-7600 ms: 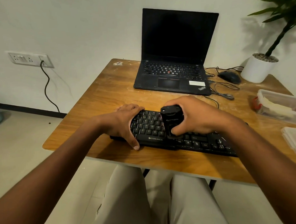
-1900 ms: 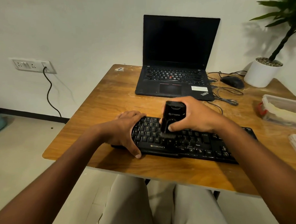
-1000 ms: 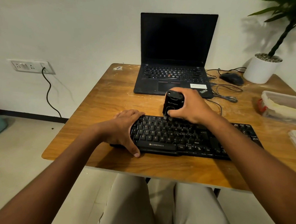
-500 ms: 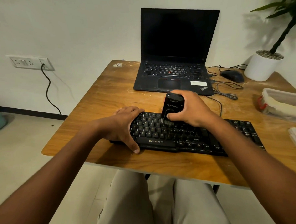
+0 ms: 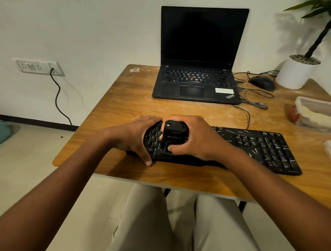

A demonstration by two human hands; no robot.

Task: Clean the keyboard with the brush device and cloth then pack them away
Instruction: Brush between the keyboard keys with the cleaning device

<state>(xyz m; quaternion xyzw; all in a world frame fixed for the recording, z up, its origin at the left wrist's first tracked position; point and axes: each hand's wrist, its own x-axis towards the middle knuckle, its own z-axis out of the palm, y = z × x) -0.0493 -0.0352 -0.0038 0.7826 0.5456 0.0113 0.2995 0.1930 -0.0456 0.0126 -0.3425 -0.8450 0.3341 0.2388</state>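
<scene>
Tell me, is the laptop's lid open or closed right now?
Open. The laptop stands with its dark screen raised and its keys showing, beyond the keyboard.

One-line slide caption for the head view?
Right hand works brush device over keyboard; left hand steadies it.

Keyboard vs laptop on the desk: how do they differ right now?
The keyboard lies flat at the near edge, under both hands; the laptop stands open at the back, untouched. The keyboard's keys carry pale streaks; the laptop's look clean, with a red dot among them. The keyboard is wider and lower. Both are black.
</scene>
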